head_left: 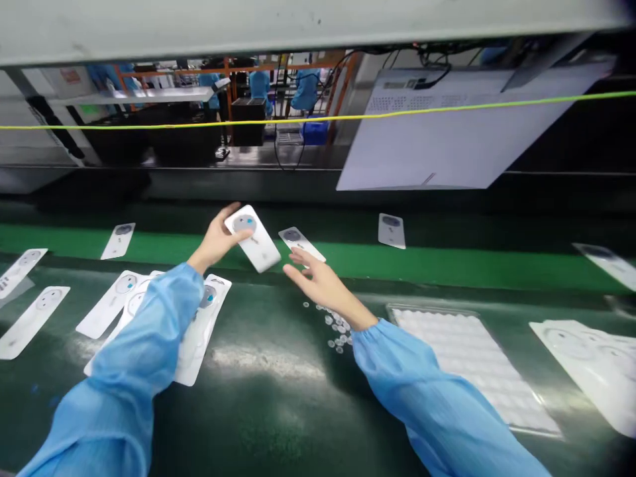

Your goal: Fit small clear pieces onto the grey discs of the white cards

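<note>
My left hand (218,237) grips a white phone-shaped panel (259,246) with rounded corners, a grey round area near its top and a small blue mark. The panel is held tilted above the green belt, thumb across its front. My right hand (320,281) is open and empty, fingers apart, to the right of the held panel. Just behind its fingertips a similar white panel (303,244) with a dark circle lies on the belt. Small clear round discs (338,328) are scattered on the worktop beside my right wrist.
More panels (118,240) lie along the green belt (342,258). White sheets with circles (203,331) lie under and beside my left sleeve. A tray of white rows (462,358) and a stack of white sheets (591,364) are at right. A yellow-green cord (308,120) crosses ahead.
</note>
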{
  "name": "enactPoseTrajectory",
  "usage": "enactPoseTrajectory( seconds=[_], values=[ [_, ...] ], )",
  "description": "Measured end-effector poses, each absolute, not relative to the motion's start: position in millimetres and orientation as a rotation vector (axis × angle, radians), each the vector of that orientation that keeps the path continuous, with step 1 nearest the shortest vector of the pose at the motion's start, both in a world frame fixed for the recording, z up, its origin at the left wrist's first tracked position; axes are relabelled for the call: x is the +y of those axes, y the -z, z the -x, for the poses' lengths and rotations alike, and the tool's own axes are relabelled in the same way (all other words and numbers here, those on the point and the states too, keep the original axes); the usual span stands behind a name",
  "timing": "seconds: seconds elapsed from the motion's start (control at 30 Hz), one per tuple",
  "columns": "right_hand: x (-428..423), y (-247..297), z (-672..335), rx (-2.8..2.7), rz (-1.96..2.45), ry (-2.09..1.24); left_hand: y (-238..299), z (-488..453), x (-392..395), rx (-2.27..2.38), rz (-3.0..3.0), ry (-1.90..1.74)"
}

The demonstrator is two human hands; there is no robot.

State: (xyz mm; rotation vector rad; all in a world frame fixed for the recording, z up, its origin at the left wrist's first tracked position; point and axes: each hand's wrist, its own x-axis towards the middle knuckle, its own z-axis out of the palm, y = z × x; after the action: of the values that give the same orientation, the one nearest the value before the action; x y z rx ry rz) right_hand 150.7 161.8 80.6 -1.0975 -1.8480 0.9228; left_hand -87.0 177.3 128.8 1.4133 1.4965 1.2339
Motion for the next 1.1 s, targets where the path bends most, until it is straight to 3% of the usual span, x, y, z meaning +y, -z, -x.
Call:
enactPoseTrajectory(
  seconds=[0.13,0.27,0.5,0.63,0.7,0.9,1.1],
  values=[
    [85.7,-84.8,-158.1,-1.795,0.977,-1.305,-105.4,43.8,103.1,1.153,-1.265,-1.155],
    [11.2,-69.8,-171.6,-1.848,1.107,-1.372,-72.5,8.2,31.4,0.954,-0.696,-1.114],
    [-19.2,-38.8,-179.1,-1.753,1.293,-0.806,-31.7,-4.2,-4.5,1.076,-0.724,-1.064],
    [-6.2,-40.6,-173.5,-1.606,1.346,-0.993,-29.1,-4.7,-8.6,1.124,-0.932,-1.028],
    [-3.5,-41.7,-172.1,-1.592,1.359,-0.919,-30.3,-5.2,-9.0,1.114,-0.951,-1.012],
    [-6.8,-35.5,-180.2,-2.166,1.162,-0.176,-22.4,-5.0,-9.7,1.087,-0.983,-0.995],
    [-2.1,-27.3,-191.0,-2.402,1.075,0.013,-22.8,-2.5,-11.8,1.098,-1.034,-0.949]
  ],
)
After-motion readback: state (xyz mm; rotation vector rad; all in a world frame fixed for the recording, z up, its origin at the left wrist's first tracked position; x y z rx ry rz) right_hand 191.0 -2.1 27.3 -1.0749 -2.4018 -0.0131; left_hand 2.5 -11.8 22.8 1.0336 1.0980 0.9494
